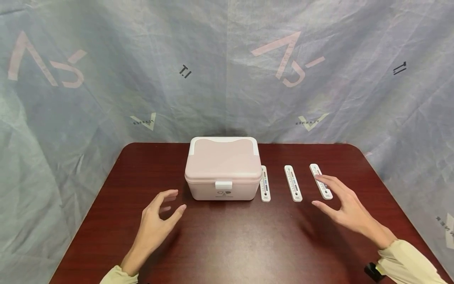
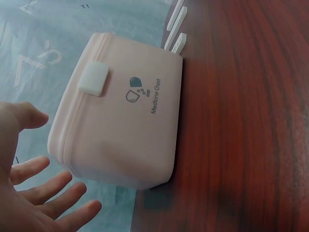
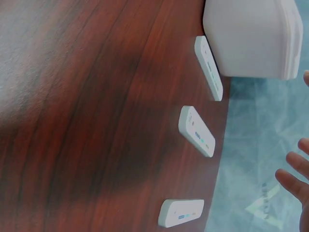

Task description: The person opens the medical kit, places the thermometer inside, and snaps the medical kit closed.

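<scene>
A pale pink medicine chest (image 1: pixel 223 165) with a closed lid and a white front latch (image 1: pixel 223 185) stands near the middle of the table. My left hand (image 1: pixel 156 221) hovers to the front left of it, fingers apart and holding nothing. The left wrist view shows the words "Medicine Chest" on its front. Right of the chest lie three white thermometers: one (image 1: pixel 265 185) close beside it, a middle one (image 1: pixel 293 184) and a far right one (image 1: pixel 323 185). Above the far right one is my right hand (image 1: pixel 349 207), fingers spread, partly covering it in the head view.
Everything lies on a dark red-brown wooden table (image 1: pixel 234 244) with rounded back corners. A grey printed cloth (image 1: pixel 227 79) hangs behind the table and along both sides. By the right sleeve a small black object (image 1: pixel 373 272) shows.
</scene>
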{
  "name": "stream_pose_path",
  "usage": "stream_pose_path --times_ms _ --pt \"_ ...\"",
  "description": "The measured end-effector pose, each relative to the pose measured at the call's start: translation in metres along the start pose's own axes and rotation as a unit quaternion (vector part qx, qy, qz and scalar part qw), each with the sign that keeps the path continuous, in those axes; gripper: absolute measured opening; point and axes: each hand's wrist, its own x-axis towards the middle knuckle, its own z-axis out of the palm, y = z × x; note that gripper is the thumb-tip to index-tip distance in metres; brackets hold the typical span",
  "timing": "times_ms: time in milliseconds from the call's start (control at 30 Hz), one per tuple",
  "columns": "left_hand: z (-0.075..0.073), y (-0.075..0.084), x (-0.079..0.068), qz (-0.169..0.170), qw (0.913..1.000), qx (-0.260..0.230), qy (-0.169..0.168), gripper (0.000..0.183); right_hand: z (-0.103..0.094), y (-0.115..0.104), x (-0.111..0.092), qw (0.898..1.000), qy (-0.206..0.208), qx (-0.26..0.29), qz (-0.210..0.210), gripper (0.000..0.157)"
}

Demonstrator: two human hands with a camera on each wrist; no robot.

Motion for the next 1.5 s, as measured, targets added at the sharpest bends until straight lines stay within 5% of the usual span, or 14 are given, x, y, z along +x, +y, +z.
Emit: stream_pose_path --times_ms 500,1133,1367,1500 --pt "0.0 0.049 0.004 -0.027 0.9983 -0.052 -0.007 0.037 0.01 -0.016 0.02 0.999 -0.008 0.029 -0.036 0.073" --pt "0.016 0.053 0.007 -0.028 0.9924 -0.119 -0.012 0.033 0.028 -0.027 0.039 0.996 -0.005 0.042 -0.072 0.073" --pt "0.034 0.019 0.008 -0.018 0.9872 -0.157 -0.017 0.036 0.035 -0.031 0.046 0.996 -0.013 0.045 -0.082 0.07" --pt "0.038 0.025 0.009 -0.018 0.9851 -0.17 -0.021 0.033 0.038 -0.034 0.05 0.995 -0.017 0.054 -0.083 0.07"
